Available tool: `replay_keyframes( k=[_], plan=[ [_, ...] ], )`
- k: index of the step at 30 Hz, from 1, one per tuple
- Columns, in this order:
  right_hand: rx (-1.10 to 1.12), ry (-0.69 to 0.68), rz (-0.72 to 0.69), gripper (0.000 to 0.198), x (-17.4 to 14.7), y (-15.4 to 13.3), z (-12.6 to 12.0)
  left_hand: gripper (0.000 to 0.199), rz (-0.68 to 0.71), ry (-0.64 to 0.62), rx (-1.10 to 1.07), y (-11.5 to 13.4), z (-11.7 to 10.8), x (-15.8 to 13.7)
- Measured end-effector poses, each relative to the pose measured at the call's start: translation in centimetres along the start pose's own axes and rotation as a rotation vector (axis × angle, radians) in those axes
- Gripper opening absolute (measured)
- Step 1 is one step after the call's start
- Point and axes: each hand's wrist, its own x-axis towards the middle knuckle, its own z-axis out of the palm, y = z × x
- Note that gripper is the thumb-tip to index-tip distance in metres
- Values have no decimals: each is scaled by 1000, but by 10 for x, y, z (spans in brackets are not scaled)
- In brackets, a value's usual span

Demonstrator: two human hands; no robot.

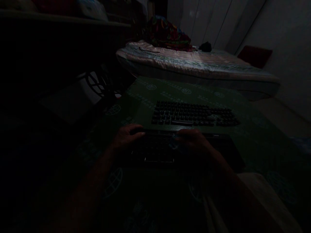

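Observation:
A dark keyboard base [155,142] lies across the green table in front of me, its keycaps off and a bare metal wire bar near its front edge. My left hand [127,136] grips its left end, thumb over the top edge. Above its middle, my right hand [193,139] is closed around a crumpled bluish cloth [175,142] that touches the base. The loose keycaps [189,113] sit just beyond, laid out in rows in keyboard order. It is very dark, so fine detail is lost.
The green printed table cover [136,106] spreads under everything. A pale cloth [264,194] lies at the right front. Behind the table stands a bed [199,64] with a colourful bundle [167,34]. A dark shelf [60,19] and a spoked wheel [96,84] are at left.

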Motion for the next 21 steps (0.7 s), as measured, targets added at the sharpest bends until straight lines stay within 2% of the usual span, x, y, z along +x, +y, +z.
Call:
replay_keyframes(
  k=[2, 4, 8, 10, 15, 21],
  plan=[
    [1, 34, -23, 16, 1, -1, 4, 54, -5, -1, -13, 1, 0, -1],
    [20, 7, -5, 15, 2, -4, 6, 54, -6, 3, -26, 3, 0, -2],
    [242, -83, 149, 17, -2, -11, -2, 52, 4, 2, -26, 5, 0, -3],
    [343, -34, 214, 18, -5, -13, -9, 50, 6, 8, -22, 4, 1, -3],
    [533, 193, 311, 23, -7, -9, -18, 48, 48, -5, -1, -1, 2, -3],
    [749, 285, 311, 19, -7, -4, -15, 48, 92, 58, 64, -1, 2, -5]
  ],
)
